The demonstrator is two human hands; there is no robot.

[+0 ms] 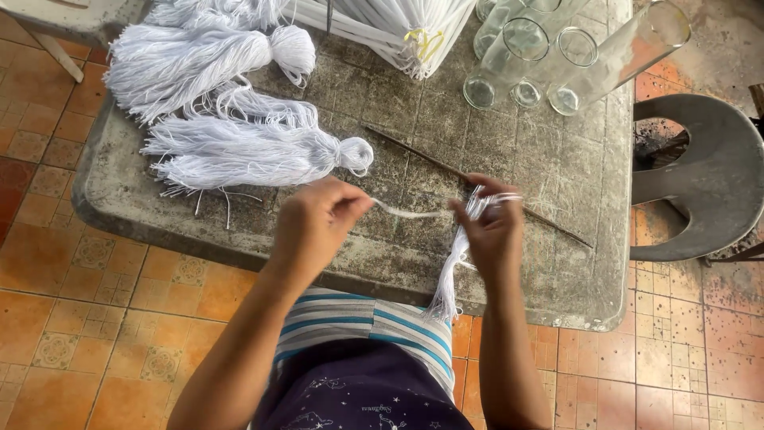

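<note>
**A:** Two hands up over the near edge of the grey stone table [557, 263], and there's a short white strand [406, 213] stretched level between them. What's got what?

**B:** My left hand [318, 223] is curled nearly closed, fingertips pinched on the left end of that strand. My right hand [493, 231] is closed around the top of a bundle of white threads [454, 271], with loops of it poking out above my fingers.

**A:** And the rest of the bundle?

**B:** It hangs down from my right fist, past the table edge, its loose ends brushing just above my striped shirt [358, 318]. The strand runs from the bundle's top straight across to my left pinch, so the whole thing sits between my hands and a bit below the right one.

**A:** Anything close by?

**B:** A thin dark stick [430, 159] lies slantwise on the table, passing right behind my right hand. Finished white tassels [255, 151] are piled to the far left, well apart from my fingers. Clear glass tumblers [541, 56] lie on their sides at the far right, and a grey plastic chair [708, 175] stands beside the table.
</note>
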